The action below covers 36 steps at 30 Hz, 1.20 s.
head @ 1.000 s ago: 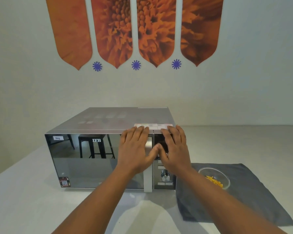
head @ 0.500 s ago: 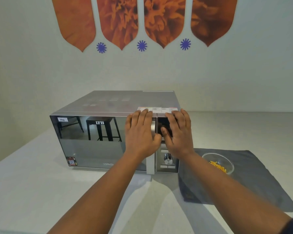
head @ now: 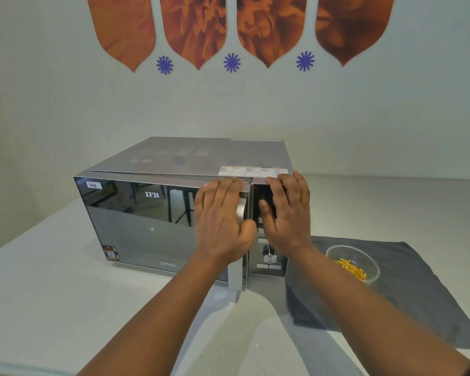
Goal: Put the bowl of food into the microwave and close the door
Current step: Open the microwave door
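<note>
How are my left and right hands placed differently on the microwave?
The left hand lies on the door's handle, fingers hooked over the door's top edge; the right hand rests flat on the control panel. The left covers mirrored door; the right covers the display. Both sit at the microwave's front.

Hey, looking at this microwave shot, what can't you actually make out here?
- Head view: microwave interior, hidden behind its mirrored door.
- Door handle, mostly covered by the left hand.
- Display, behind the right hand.
- Top sticker text: too small.
- Wall art: cut off at the top edge.
</note>
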### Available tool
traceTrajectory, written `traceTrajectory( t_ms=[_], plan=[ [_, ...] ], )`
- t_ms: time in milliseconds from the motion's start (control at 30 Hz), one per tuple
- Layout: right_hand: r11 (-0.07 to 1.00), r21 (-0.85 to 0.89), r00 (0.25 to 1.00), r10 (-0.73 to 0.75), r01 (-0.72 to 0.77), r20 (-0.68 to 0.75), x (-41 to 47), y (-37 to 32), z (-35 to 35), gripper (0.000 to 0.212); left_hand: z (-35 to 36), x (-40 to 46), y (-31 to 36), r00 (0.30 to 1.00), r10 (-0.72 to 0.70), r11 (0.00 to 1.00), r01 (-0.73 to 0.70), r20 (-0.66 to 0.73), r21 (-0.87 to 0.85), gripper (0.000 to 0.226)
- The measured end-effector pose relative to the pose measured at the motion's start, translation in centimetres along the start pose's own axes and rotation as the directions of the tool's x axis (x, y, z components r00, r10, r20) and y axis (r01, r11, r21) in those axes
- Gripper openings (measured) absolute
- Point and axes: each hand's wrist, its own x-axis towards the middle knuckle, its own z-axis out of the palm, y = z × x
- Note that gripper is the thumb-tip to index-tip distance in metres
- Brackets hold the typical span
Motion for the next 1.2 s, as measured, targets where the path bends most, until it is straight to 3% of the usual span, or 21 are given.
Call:
traceTrajectory(
  t_ms=[200, 433, 567, 700, 767, 900, 1033, 1200],
  plan=[
    [0.999, 0.01, 0.999, 0.04, -0.04, 0.012, 0.0, -0.5, -0.3, 0.049, -2.4, -0.7, 0.0, 0.995, 0.032, 0.999, -0.033, 0.094, 0.011, 0.066],
    [0.984, -0.092, 0.987, 0.159, -0.155, 0.038, 0.5, -3.0, -1.5, 0.047, -6.2, -0.7, -0.1, 0.995, -0.038, 0.992, 0.05, 0.096, -0.12, 0.028],
    [0.976, -0.213, 0.993, 0.069, -0.046, 0.099, 1.7, -4.3, -1.9, 0.043, -9.1, 0.8, -0.2, 0.966, -0.084, 0.991, 0.107, 0.243, -0.08, 0.034],
    [0.96, -0.265, 0.968, -0.025, 0.093, 0.25, 3.2, -6.2, -1.7, 0.044, -11.7, 2.7, -0.6, 0.844, -0.281, 0.943, 0.332, 0.457, -0.034, 0.029],
    [0.948, -0.275, 0.936, -0.057, 0.16, 0.348, 4.3, -7.4, -1.5, 0.045, -12.7, 3.6, -0.9, 0.757, -0.369, 0.92, 0.382, 0.539, 0.093, 0.027],
    [0.948, -0.229, 0.849, -0.07, 0.22, 0.524, 6.1, -9.7, -0.8, 0.051, -14.0, 4.9, -2.7, 0.616, -0.483, 0.876, 0.321, 0.623, 0.361, 0.021],
    [0.956, -0.174, 0.793, -0.087, 0.237, 0.603, 7.3, -11.6, 0.4, 0.059, -15.4, 5.4, -5.7, 0.565, -0.566, 0.824, 0.368, 0.6, 0.431, 0.017],
    [0.961, -0.11, 0.748, -0.124, 0.255, 0.651, 7.8, -12.7, 1.7, 0.067, -15.9, 6.0, -9.7, 0.477, -0.653, 0.739, 0.232, 0.587, 0.633, 0.043]
  ],
)
